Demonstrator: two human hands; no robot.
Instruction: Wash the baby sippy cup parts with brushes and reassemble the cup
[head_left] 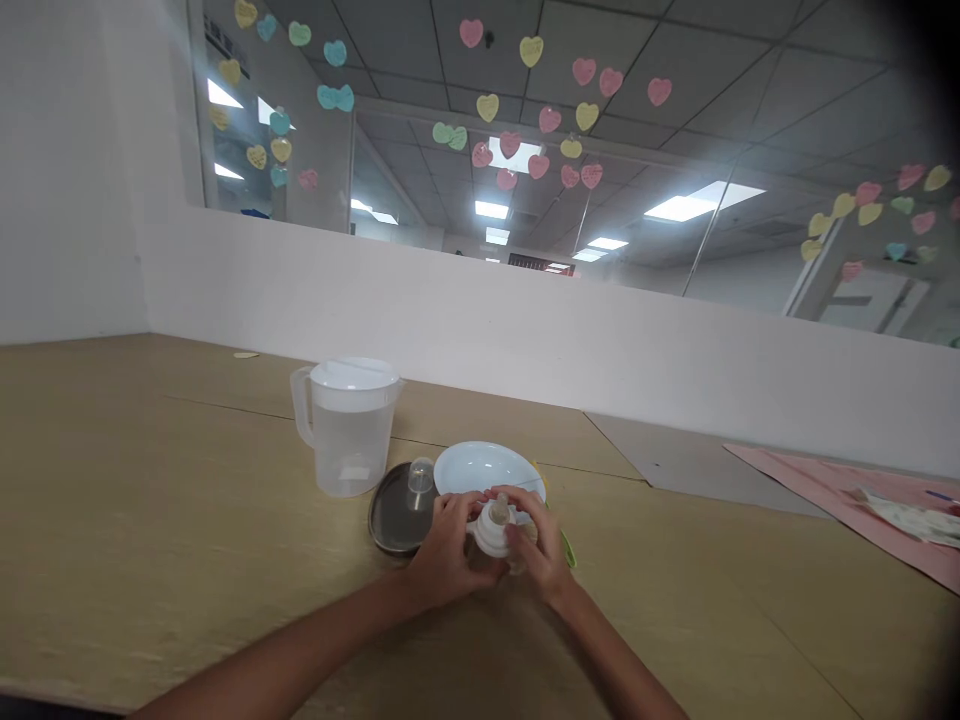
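Note:
A baby bottle [493, 538] with a white collar and a pale teat stands between my hands, its lower part mostly hidden. My left hand [452, 552] is wrapped round its left side, by a white handle. From the other side, my right hand [541, 540] grips the collar with thumb and fingers. Just behind the hands is a white bowl [480, 462]. To the left, a clear bottle cap [421, 480] stands on a dark oval tray [390, 525]. Something green and yellow [568, 550] shows partly beside my right hand.
A translucent lidded pitcher [351, 430] with liquid stands behind the tray on the wooden table [187, 530]. At the right lie a pink sheet [817, 480] and a grey sheet [675, 465]. A white wall [450, 310] with a window above borders the table's back.

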